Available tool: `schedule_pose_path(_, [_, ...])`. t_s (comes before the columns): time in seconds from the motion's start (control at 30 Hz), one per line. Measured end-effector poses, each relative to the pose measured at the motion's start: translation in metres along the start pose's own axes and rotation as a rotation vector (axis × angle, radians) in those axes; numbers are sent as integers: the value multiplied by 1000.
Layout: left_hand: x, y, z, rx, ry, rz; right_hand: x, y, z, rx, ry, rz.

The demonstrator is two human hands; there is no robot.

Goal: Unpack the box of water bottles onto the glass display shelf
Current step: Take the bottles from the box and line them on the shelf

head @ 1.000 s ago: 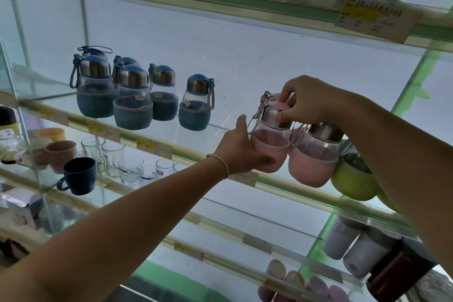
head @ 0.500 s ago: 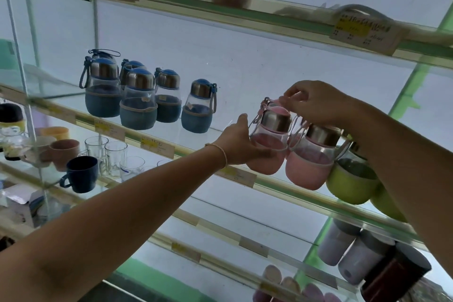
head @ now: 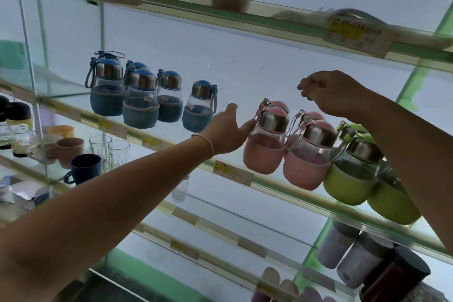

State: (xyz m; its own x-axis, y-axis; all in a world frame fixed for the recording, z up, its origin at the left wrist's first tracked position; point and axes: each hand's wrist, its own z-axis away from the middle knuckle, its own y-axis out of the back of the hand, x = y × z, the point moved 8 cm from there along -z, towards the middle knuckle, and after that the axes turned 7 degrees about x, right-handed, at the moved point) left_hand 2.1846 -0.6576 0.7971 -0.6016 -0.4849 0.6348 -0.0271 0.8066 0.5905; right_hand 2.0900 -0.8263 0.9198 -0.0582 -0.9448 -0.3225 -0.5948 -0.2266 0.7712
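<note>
Left hand [head: 226,130], at nine o'clock of the front pink bottle [head: 266,152], lays straight fingertips on its side, likely steadying it near the glass shelf [head: 269,186] edge, where it stands. Right hand [head: 328,93] hovers at one o'clock above the lid [head: 274,119], fingers curled, empty. A moment earlier it gripped that lid and the left cupped the bottle; both grips have loosened.

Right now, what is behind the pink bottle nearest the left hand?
A second pink bottle; only its cap shows above the front pink bottle. Its body is covered.
</note>
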Motion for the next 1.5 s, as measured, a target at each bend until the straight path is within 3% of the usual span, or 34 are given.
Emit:
schedule_pose_path(0.3, [-35, 24, -12, 38, 19, -52, -40, -33, -12, -51, 22, 1])
schedule_pose_path(0.93, [-129, 74, -86, 53, -37, 82, -147, -151, -91, -118, 70, 141])
schedule_pose_path(1.3, [-131, 67, -109, 9, -150, 140, -159, -198, -130, -111, 12, 280])
schedule_pose_path(1.5, [-142, 52, -117, -39, -105, 138, -164, -203, -135, -104, 40, 384])
